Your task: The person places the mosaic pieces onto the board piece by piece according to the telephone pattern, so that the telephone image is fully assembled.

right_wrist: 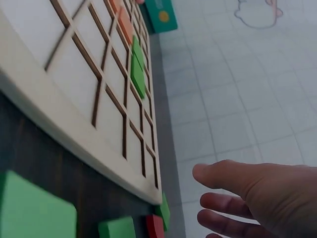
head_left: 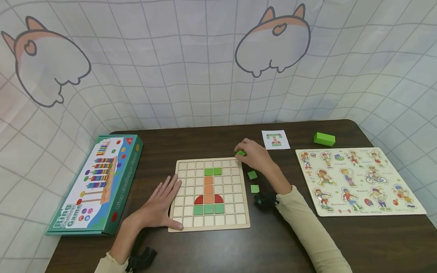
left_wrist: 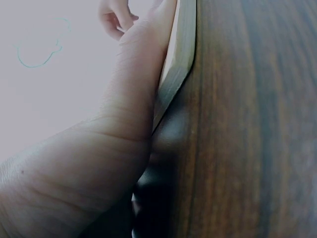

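My left hand (head_left: 160,204) lies spread along the left edge of the wooden grid board (head_left: 209,223), its thumb over the near left corner. On the grid, green, orange, red and teal pieces form a figure; one orange tile (head_left: 208,189) sits mid-column. My right hand (head_left: 254,153) is over the board's far right corner, just above a green block (head_left: 241,153). In the right wrist view, its fingers hang loosely bent with nothing seen between them. Beside that corner are a green block (right_wrist: 165,212) and a red block (right_wrist: 155,226). Fingertips are partly hidden in the left wrist view.
Two green blocks, one farther (head_left: 252,174) and one nearer (head_left: 254,189), lie right of the board. A pattern card (head_left: 283,144) is behind them. Farther right are a picture puzzle board (head_left: 336,197) and a long green block (head_left: 324,139). A game box (head_left: 99,185) stands left.
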Available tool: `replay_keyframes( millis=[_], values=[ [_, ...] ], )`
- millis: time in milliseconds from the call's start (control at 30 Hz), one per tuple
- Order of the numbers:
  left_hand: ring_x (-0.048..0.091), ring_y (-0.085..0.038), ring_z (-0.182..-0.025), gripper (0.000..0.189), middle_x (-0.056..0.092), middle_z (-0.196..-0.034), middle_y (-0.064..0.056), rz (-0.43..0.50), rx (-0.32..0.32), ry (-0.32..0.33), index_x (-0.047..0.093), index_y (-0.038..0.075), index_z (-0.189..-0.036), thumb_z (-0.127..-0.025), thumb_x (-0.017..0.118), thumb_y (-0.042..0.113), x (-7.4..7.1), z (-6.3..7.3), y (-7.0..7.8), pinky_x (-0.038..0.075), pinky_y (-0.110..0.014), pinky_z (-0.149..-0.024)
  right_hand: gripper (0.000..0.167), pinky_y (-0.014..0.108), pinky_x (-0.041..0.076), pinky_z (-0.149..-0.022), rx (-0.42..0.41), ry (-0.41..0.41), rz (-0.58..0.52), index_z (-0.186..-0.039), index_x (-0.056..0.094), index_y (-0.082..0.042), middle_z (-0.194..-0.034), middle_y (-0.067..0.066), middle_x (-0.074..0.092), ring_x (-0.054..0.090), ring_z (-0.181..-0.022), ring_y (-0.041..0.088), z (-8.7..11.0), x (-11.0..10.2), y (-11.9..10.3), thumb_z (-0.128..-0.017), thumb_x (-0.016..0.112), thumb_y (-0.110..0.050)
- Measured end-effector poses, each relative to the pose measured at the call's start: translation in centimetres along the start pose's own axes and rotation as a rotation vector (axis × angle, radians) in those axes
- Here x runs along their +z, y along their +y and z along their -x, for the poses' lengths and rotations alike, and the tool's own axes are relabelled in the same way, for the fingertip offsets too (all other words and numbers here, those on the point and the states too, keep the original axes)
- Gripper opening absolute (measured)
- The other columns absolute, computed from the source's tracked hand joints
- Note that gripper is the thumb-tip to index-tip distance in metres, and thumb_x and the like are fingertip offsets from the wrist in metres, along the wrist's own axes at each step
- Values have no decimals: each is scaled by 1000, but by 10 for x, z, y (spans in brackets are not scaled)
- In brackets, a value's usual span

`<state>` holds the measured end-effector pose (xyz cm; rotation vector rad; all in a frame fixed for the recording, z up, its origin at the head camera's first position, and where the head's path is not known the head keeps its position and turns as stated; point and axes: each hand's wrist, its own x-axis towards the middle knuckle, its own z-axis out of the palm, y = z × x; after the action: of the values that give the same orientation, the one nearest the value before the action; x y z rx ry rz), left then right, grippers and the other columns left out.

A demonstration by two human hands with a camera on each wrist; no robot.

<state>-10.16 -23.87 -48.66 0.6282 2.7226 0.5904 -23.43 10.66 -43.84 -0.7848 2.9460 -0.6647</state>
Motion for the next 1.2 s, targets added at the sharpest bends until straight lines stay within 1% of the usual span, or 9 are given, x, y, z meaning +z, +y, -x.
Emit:
replay_keyframes(
  millis=[167,300,433,533,733,833,1000,1100,1200],
  values=[
    [-4,-37,-152,134,-5,-165,-11,-1,3,2,3,11,-157,-62,73,74,1,-1,-1,4,-59,-119,23,38,53,-74,32,5,-32,-111,70,-8,-112,10,63,64,-98,25,-1,-2,12,-92,67,-22],
    [-2,-39,-152,134,-4,-165,-13,7,14,15,4,10,-157,-62,74,73,1,-1,-2,5,-60,-118,21,38,52,-72,32,-9,-21,-109,71,-9,-112,10,63,64,-94,24,-2,2,16,-93,66,-20],
    [-1,-40,-151,134,-3,-165,-14,5,25,20,4,9,-157,-63,74,72,2,-1,-3,7,-61,-117,18,33,50,-63,59,-29,65,-107,74,-13,-113,9,65,64,-87,23,-3,7,18,-93,66,-20],
    [-1,-40,-151,133,-4,-165,-15,2,28,16,4,8,-157,-63,74,72,1,-1,-2,7,-60,-117,16,32,51,-60,97,-21,135,-105,75,-14,-111,8,67,65,-85,23,-4,9,19,-91,68,-20],
    [0,-40,-151,134,-3,-165,-15,5,23,11,4,8,-157,-63,76,71,-1,0,0,7,-60,-118,15,34,53,-61,135,-5,173,-103,74,-13,-108,8,69,66,-82,22,-3,11,18,-91,68,-21],
    [0,-40,-151,133,-3,-165,-15,10,18,11,5,8,-157,-63,76,71,-1,0,0,7,-60,-118,17,33,51,-57,140,-7,207,-102,74,-13,-107,8,68,65,-78,22,-4,11,18,-91,69,-25],
    [-1,-40,-151,134,-4,-165,-14,10,13,11,4,8,-157,-63,75,71,-2,-1,0,7,-60,-118,21,31,47,-51,172,11,260,-96,74,-14,-99,7,68,63,-70,21,-3,10,16,-86,73,-32],
    [-1,-39,-152,134,-4,-165,-14,5,13,9,4,9,-157,-63,75,72,-1,-1,-1,7,-60,-118,21,33,49,-53,185,22,247,-95,74,-13,-97,7,68,64,-73,23,-3,11,17,-86,74,-31],
    [-1,-39,-152,134,-4,-165,-13,0,9,5,3,9,-157,-63,74,73,0,-1,-1,7,-60,-118,19,35,51,-57,189,34,190,-97,73,-11,-97,9,68,64,-80,26,-3,13,21,-87,73,-27]
  ],
)
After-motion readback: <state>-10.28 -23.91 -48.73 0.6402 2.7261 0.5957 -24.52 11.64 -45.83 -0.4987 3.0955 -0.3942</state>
